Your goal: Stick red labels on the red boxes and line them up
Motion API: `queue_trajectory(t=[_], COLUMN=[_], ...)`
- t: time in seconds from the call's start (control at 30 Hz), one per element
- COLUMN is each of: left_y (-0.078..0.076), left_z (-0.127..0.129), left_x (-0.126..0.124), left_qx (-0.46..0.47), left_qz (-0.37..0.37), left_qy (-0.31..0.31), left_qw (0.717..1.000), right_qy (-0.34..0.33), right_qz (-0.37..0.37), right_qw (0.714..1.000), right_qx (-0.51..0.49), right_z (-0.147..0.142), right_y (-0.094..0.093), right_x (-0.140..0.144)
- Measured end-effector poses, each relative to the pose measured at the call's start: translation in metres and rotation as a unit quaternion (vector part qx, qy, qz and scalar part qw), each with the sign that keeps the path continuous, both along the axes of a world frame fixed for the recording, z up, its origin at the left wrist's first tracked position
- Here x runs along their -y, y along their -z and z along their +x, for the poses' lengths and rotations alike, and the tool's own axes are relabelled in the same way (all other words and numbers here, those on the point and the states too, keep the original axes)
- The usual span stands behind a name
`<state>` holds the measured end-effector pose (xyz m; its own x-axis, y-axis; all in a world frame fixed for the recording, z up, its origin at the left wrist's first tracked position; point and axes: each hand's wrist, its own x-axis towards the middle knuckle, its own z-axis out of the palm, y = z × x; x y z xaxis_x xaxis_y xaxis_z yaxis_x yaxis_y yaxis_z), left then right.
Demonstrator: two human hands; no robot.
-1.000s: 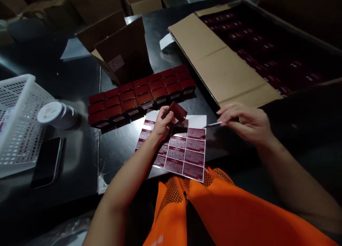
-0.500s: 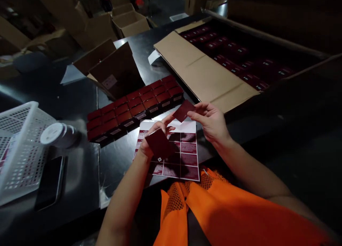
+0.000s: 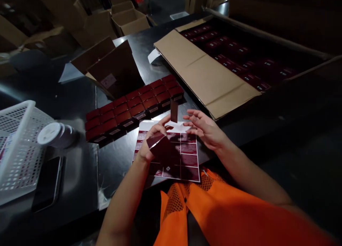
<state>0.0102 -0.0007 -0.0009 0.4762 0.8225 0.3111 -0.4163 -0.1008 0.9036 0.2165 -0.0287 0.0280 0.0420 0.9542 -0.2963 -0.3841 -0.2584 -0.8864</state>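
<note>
- head view: the left hand (image 3: 149,146) grips a small dark red glossy cardboard box (image 3: 160,149), fingers closed round its left side, held just above the white sheet of dark red printed labels (image 3: 184,157) that lies on the near edge of the dark desk (image 3: 117,157).
- half a second ago the right hand pinched a dark red label and showed its broad face; now that peeled dark red label (image 3: 174,111) stands on edge, seen as a narrow strip, and it sits at the tip of the left thumb and forefinger.
- the right hand (image 3: 204,130) is just right of the label with fingers spread open, gripping nothing that i can see; whether a fingertip touches the label's edge i cannot tell.
- judging from that, the label seems to have passed from right hand to left, so it looks about ready to go onto the box.
- the label's long axis runs near vertical, its thin edge toward the camera.
- the box is tilted, a corner pointing down toward the person, its glossy top face turned up and left; a small white mark shows on its near face.
- the box has also dropped a little lower over the sheet than a moment before.
- far of the sheet a block of matching red boxes (image 3: 133,105) stands in rows on the desk.
</note>
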Motion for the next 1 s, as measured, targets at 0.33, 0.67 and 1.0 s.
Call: queue_trajectory(t=[0.33,0.67,1.0], left_y=[-0.008,0.000,0.005], left_z=[0.005,0.005,0.009], left_x=[0.006,0.003,0.002], left_qx=[-0.254,-0.064,-0.068], left_qz=[0.427,0.104,-0.012], left_qy=[-0.063,-0.288,-0.189], left_qw=[0.866,0.950,0.980], right_qy=[-0.135,0.054,0.052], right_qz=[-0.056,0.216,0.301], right_qw=[0.978,0.970,0.949], right_qx=[-0.149,0.094,0.078], right_z=[-0.013,0.011,-0.040], right_y=[-0.012,0.004,0.013], right_x=[0.016,0.015,0.020])
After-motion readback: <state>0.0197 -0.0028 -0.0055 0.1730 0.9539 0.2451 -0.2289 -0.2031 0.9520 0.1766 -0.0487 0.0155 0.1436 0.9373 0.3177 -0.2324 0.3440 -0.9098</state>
